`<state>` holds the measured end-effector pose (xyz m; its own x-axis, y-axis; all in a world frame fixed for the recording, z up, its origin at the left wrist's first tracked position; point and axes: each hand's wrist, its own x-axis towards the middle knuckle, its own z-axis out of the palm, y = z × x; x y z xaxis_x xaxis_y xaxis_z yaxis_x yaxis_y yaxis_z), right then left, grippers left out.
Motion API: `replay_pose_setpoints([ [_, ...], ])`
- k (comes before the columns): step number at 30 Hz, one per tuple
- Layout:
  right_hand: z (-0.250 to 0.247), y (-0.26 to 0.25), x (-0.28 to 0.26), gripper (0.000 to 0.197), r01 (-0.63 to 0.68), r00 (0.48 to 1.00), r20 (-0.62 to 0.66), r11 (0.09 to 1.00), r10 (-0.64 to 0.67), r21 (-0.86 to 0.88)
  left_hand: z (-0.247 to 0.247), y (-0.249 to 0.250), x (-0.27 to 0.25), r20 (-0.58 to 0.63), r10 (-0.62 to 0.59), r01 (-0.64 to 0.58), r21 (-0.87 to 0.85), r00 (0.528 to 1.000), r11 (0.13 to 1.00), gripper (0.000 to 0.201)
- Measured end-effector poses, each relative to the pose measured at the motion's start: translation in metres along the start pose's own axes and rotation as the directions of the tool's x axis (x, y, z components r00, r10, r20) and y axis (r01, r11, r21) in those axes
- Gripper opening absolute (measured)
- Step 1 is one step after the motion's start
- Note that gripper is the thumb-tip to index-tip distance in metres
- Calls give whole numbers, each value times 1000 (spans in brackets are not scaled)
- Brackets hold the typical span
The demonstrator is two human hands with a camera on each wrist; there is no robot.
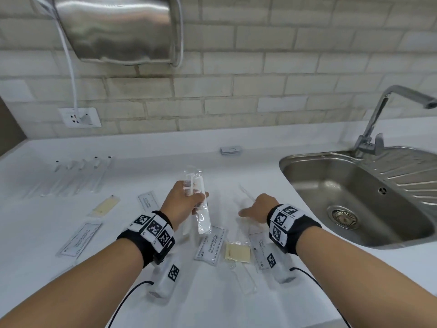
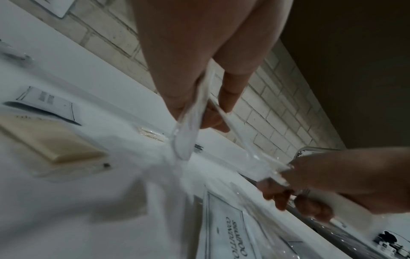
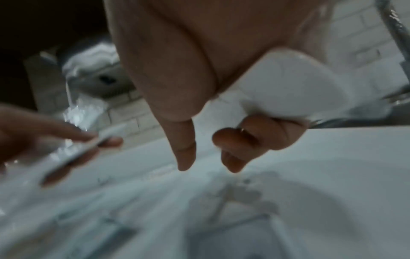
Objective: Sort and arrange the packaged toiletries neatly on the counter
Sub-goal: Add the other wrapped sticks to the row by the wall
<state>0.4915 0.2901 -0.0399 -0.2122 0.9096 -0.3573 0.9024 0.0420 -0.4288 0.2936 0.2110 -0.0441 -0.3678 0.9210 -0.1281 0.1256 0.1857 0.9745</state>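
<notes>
My left hand is raised over the middle of the white counter and grips two packaged combs, white in clear wrappers, held upright. In the left wrist view the wrappers hang below the fingers. My right hand is just to the right, lower, fingers curled round a wrapped white item; its clear wrapper sticks out toward the back. Sachets lie under my wrists: a shampoo sachet, a yellow packet and another sachet.
Packaged toothbrushes lie in a row at the back left. A yellow sachet and two printed sachets lie left of my hands. A steel sink with a tap fills the right; small cards sit by the wall.
</notes>
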Motion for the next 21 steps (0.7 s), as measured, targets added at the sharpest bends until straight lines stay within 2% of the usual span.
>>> replay_pose_setpoints([
  [2, 5, 6, 5, 40, -41, 999, -23, 995, 39, -89, 1, 1, -3, 24, 3, -4, 15, 1000, 1000, 33],
  [5, 9, 5, 13, 45, -24, 998, -62, 993, 17, -120, 3, 5, -11, 33, 3, -5, 49, 999, 999, 30],
  [9, 9, -13, 27, 34, 21, 1000, 6, 983, -21, -182, 7, 10, -18, 55, -27, 19, 143, 998, 990, 30],
  [10, 8, -15, 28, 26, 28, 999, 28, 980, -23, -198, 8, 10, -19, 78, -40, 24, 189, 996, 982, 29],
  [11, 8, -17, 29, 27, 30, 999, 44, 982, -23, -185, 9, 7, -20, 107, -56, 27, 251, 993, 968, 26],
  [13, 7, -21, 28, 42, 41, 998, 50, 989, -34, -140, 11, -1, -22, 151, -91, 21, 414, 984, 910, 20],
  [14, 8, -22, 30, 42, 49, 997, 74, 984, -36, -169, 12, -6, -22, 157, -101, 9, 498, 982, 867, 20],
  [16, 11, -24, 33, 37, 65, 993, 113, 981, -45, -181, 13, -16, -20, 155, -133, 18, 585, 979, 811, 25],
  [19, 7, -29, 30, 23, 109, 986, 136, 992, -100, -67, 11, -25, -18, 138, -189, 64, 620, 972, 782, 30],
  [21, 0, -28, 21, 25, 199, 975, 115, 979, -192, -52, 7, -29, -17, 129, -217, 73, 677, 968, 732, 49],
])
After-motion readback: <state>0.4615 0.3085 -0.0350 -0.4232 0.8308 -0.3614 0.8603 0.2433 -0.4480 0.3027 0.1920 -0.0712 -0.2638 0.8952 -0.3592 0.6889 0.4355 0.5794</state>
